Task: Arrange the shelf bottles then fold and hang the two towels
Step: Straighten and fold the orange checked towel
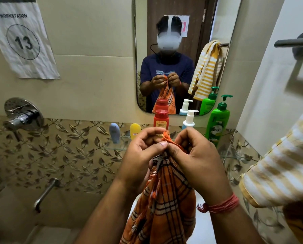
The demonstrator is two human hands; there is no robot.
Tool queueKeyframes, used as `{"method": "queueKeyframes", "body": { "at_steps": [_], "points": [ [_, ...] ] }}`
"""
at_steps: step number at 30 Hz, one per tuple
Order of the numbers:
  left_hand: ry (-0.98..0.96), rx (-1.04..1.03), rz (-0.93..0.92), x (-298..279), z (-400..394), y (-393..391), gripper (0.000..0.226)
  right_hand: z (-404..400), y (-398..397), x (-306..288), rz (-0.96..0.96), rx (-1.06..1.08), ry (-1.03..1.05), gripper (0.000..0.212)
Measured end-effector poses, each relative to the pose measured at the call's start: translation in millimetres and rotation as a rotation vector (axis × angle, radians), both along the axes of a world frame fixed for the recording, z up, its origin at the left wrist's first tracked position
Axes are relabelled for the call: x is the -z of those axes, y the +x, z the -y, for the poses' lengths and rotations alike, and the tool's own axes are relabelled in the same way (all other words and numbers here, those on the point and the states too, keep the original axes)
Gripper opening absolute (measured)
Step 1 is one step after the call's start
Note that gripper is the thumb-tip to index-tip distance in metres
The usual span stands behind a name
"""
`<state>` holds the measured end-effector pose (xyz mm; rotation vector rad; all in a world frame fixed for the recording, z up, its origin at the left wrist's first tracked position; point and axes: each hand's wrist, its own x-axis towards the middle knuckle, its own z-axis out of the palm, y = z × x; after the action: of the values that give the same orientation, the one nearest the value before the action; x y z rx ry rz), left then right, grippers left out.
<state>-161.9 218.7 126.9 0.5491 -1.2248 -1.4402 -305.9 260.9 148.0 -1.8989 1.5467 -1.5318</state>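
Right now I see both hands raised before the glass shelf [120, 147], pinching the fringed top corners of an orange plaid cotton towel [166, 205]: left hand [143, 154] and right hand [198, 159] touch, fingers curled on the cloth, which hangs down between the forearms. Beyond stand a red bottle [161, 119], a white pump bottle [189, 119] and a green pump bottle [217, 122]. A yellow-and-white striped towel [281, 166] hangs at right.
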Motion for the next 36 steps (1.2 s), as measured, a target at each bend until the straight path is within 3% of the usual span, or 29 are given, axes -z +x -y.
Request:
{"method": "queueKeyframes", "body": {
  "at_steps": [4,7,16,28,36],
  "points": [
    [0.072,-0.026,-0.079,-7.9,-5.5,-7.1,0.028,-0.2,4.2,4.5,-0.116,0.040,-0.038,0.021],
    [0.130,-0.054,-0.144,-14.9,-8.1,-11.8,0.043,-0.3,9.9,15.1,-0.176,0.039,-0.042,0.025],
    [0.163,0.002,-0.089,-16.6,-8.4,-8.6,0.036,-0.7,9.2,26.7,0.093,0.060,-0.083,0.021],
    [0.168,0.043,-0.064,-6.7,-9.6,-1.1,0.023,-1.4,13.0,26.7,0.141,-0.003,-0.056,0.008],
    [0.002,-0.071,0.281,4.9,-13.2,1.4,0.025,-0.3,12.9,26.4,0.116,-0.040,-0.097,0.010]
  ]
}}
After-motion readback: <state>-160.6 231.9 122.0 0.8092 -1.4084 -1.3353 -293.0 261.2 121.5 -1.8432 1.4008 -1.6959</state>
